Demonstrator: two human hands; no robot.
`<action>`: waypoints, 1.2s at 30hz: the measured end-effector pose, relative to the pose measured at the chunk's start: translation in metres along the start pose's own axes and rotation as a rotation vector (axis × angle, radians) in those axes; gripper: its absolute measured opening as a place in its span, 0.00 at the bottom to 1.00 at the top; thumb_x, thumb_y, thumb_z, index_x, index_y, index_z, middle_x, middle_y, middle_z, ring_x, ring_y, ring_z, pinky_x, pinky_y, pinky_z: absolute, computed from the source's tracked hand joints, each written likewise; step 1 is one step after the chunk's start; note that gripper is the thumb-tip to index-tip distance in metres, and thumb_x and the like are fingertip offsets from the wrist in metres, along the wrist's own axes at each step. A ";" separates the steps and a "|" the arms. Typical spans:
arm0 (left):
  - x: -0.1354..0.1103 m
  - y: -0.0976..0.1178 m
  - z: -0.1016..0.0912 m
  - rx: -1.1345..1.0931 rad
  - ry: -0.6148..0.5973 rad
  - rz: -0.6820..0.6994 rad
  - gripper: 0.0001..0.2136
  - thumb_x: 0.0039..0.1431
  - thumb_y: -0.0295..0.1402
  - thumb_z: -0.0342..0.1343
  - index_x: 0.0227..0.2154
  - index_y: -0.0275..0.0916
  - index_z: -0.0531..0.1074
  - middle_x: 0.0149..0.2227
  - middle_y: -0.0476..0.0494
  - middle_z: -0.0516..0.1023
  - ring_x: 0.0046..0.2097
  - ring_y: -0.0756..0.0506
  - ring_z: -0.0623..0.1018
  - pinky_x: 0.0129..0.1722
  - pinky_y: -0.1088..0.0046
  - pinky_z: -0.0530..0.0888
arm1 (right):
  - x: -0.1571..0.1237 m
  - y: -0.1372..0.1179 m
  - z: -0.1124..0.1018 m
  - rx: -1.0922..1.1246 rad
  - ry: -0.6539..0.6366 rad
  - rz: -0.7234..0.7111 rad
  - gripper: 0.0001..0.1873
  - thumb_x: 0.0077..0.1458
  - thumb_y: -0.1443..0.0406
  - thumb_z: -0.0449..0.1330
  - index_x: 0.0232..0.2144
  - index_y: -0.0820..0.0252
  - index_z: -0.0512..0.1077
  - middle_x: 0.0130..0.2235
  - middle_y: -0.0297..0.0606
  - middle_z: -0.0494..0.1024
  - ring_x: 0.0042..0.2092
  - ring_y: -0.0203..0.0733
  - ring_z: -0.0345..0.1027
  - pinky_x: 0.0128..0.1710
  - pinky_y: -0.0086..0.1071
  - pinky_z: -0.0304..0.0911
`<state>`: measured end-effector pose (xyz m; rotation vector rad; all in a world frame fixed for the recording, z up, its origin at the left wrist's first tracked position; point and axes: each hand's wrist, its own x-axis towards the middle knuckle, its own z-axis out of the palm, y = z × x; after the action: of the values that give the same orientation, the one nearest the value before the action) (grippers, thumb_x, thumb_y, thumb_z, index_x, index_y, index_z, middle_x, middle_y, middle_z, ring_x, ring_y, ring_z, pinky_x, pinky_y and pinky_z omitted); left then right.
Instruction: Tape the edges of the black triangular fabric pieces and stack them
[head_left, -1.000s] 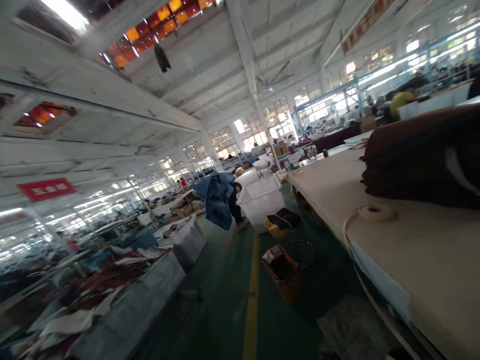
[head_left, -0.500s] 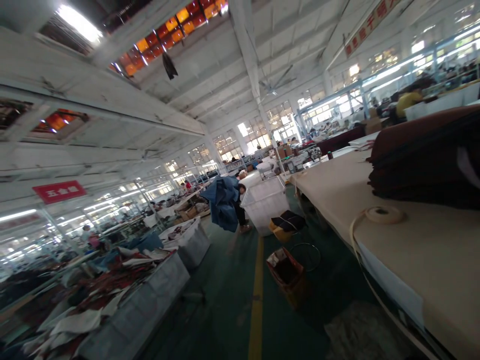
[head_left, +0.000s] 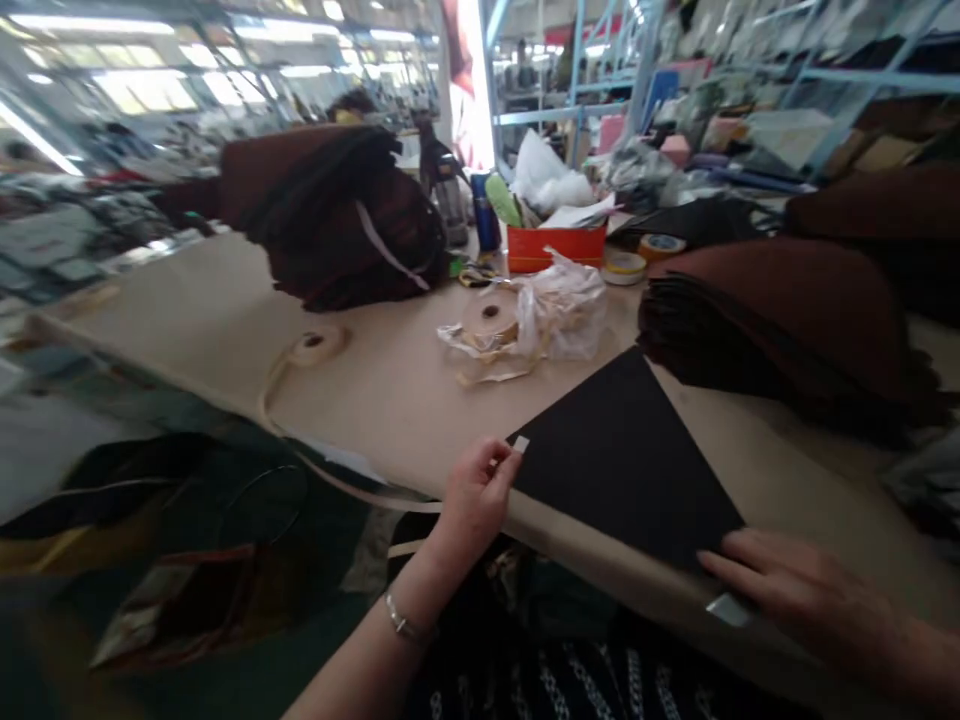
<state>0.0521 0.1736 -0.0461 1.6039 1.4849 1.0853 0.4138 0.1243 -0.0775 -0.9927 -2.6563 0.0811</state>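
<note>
My left hand (head_left: 480, 495) pinches a short pale end of tape (head_left: 521, 444) at the left corner of a flat black sheet (head_left: 622, 460). A cream tape strip (head_left: 360, 488) runs from a roll (head_left: 315, 345) along the table edge toward this hand. At the sheet's near right corner, my right hand (head_left: 780, 580) lies with fingers stretched out on the black material. A small pale piece (head_left: 727, 610) shows below those fingers; whether they grip it is unclear.
Dark brown fabric stacks (head_left: 330, 215) stand at the back left and right of the table (head_left: 390, 420). A wrapped tape roll (head_left: 491, 315), a plastic bag (head_left: 566, 305) and a red box (head_left: 556, 247) lie between. An open box (head_left: 191, 605) is on the floor at left.
The view has swung right and down from the aisle to the table. Both hands have come into view, with the black sheet between them.
</note>
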 end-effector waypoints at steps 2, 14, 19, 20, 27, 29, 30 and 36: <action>0.005 0.000 0.006 0.059 -0.066 0.120 0.07 0.60 0.28 0.50 0.26 0.37 0.65 0.31 0.48 0.69 0.35 0.48 0.69 0.37 0.74 0.65 | -0.008 0.002 -0.001 -0.063 -0.042 -0.054 0.22 0.55 0.77 0.47 0.45 0.53 0.71 0.32 0.39 0.74 0.32 0.37 0.68 0.32 0.29 0.64; 0.005 0.014 0.041 0.123 -0.372 0.178 0.07 0.58 0.30 0.49 0.25 0.37 0.65 0.27 0.49 0.66 0.30 0.49 0.65 0.31 0.74 0.63 | -0.014 0.028 -0.011 -0.191 -0.211 0.152 0.25 0.52 0.77 0.48 0.48 0.56 0.72 0.33 0.41 0.72 0.32 0.40 0.65 0.32 0.32 0.61; -0.017 0.040 0.048 -0.134 -0.582 -0.134 0.10 0.58 0.37 0.51 0.25 0.36 0.65 0.24 0.52 0.61 0.27 0.51 0.60 0.25 0.78 0.58 | -0.005 0.015 -0.036 0.007 -0.114 0.428 0.23 0.52 0.64 0.57 0.52 0.59 0.69 0.39 0.43 0.72 0.37 0.43 0.67 0.36 0.35 0.62; -0.020 0.043 0.050 -0.161 -0.608 -0.166 0.10 0.58 0.37 0.51 0.25 0.36 0.65 0.24 0.52 0.61 0.27 0.51 0.60 0.25 0.79 0.58 | 0.002 0.008 -0.041 0.133 -0.063 0.517 0.24 0.52 0.61 0.57 0.52 0.59 0.68 0.38 0.41 0.72 0.37 0.41 0.67 0.36 0.33 0.62; -0.027 0.054 0.067 -0.204 -0.677 -0.165 0.09 0.56 0.35 0.53 0.25 0.35 0.66 0.24 0.53 0.63 0.27 0.52 0.60 0.26 0.79 0.58 | 0.069 -0.038 -0.036 1.136 -0.165 0.875 0.17 0.49 0.58 0.61 0.41 0.60 0.72 0.30 0.33 0.68 0.27 0.31 0.59 0.27 0.26 0.56; -0.027 0.056 0.069 -0.174 -0.680 -0.152 0.09 0.56 0.35 0.53 0.24 0.35 0.65 0.23 0.53 0.62 0.27 0.52 0.60 0.26 0.79 0.58 | 0.078 -0.039 -0.029 1.238 -0.221 0.864 0.14 0.50 0.60 0.61 0.38 0.62 0.72 0.27 0.30 0.66 0.25 0.28 0.54 0.25 0.24 0.53; -0.027 0.056 0.069 -0.161 -0.679 -0.147 0.10 0.56 0.35 0.53 0.24 0.35 0.65 0.23 0.53 0.61 0.27 0.52 0.60 0.26 0.79 0.58 | 0.081 -0.039 -0.027 1.260 -0.230 0.849 0.11 0.50 0.61 0.60 0.35 0.62 0.72 0.25 0.29 0.65 0.24 0.27 0.52 0.24 0.24 0.52; -0.025 0.050 0.074 -0.162 -0.808 -0.221 0.09 0.54 0.37 0.52 0.25 0.35 0.67 0.24 0.53 0.62 0.27 0.52 0.60 0.25 0.79 0.58 | 0.080 -0.043 -0.020 1.342 -0.174 0.792 0.03 0.49 0.68 0.57 0.26 0.63 0.67 0.24 0.28 0.63 0.26 0.28 0.54 0.26 0.24 0.51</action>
<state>0.1402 0.1468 -0.0342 1.4603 0.9597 0.3355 0.3353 0.1421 -0.0305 -1.3207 -1.4464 1.8134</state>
